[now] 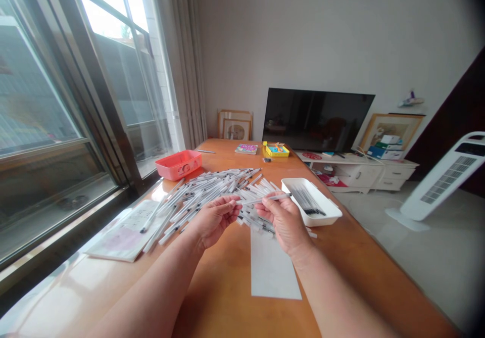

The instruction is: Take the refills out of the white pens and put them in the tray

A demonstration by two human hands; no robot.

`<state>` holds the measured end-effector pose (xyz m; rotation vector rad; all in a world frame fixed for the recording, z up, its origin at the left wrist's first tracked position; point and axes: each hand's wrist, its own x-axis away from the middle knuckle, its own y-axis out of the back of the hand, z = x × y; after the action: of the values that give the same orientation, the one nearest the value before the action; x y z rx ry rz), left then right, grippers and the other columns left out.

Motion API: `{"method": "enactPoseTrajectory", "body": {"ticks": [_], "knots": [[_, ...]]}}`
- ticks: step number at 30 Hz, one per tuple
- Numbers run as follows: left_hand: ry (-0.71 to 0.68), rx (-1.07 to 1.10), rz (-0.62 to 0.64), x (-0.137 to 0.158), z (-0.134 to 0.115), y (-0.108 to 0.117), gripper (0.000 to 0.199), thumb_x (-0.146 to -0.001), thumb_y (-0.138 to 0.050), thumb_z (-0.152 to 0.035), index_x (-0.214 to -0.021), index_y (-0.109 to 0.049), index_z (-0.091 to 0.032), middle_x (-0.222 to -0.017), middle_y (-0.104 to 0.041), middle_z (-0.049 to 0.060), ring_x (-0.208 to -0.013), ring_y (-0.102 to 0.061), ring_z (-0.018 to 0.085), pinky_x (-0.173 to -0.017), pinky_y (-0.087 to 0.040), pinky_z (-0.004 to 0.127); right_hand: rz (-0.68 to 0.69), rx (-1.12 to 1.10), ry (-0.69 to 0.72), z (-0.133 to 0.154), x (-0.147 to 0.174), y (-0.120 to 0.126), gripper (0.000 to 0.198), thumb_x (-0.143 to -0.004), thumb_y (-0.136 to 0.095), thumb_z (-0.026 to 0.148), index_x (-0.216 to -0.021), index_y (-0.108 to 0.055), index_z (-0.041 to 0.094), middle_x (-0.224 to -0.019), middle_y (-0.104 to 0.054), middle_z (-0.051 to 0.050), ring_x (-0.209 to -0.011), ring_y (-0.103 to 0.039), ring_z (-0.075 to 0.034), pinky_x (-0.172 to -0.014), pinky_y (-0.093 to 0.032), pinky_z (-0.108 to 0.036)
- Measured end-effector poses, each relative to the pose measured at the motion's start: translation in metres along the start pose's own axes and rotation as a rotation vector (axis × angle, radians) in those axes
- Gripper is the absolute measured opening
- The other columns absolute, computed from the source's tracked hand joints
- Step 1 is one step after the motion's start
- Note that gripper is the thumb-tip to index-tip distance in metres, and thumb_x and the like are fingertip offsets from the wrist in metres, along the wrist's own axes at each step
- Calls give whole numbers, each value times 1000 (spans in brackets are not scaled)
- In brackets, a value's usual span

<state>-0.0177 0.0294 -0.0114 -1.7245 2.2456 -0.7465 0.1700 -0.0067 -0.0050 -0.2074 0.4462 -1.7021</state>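
A thin whitish pen with a dark end at the right spans both hands above the table. My left hand pinches its left end between thumb and fingers. My right hand is closed around it further along, and the dark end sticks out beyond the fingers. Beneath and behind the hands spreads a large heap of pale pens and barrels, many with black ends. Right of my right hand stands a white tray holding several dark, thin pens or refills. Below the hands lies a white sheet.
A red plastic basket stands at the left edge of the wooden table. A printed paper bag or sheet lies at left. Further back are a colourful book and a yellow box. Windows flank the left side.
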Motion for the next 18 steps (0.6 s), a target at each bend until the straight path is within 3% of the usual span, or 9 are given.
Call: {"method": "enactPoseTrajectory", "body": {"ticks": [18], "knots": [[-10, -52, 55, 0, 8, -2, 18, -82, -75, -21, -98, -70, -12, -88, -71, 10, -73, -64, 11, -71, -51, 20, 16, 52, 32, -6, -2, 1, 29, -77, -79, 39, -94, -66, 20, -86, -71, -2, -81, -71, -16, -76, -59, -28]]}}
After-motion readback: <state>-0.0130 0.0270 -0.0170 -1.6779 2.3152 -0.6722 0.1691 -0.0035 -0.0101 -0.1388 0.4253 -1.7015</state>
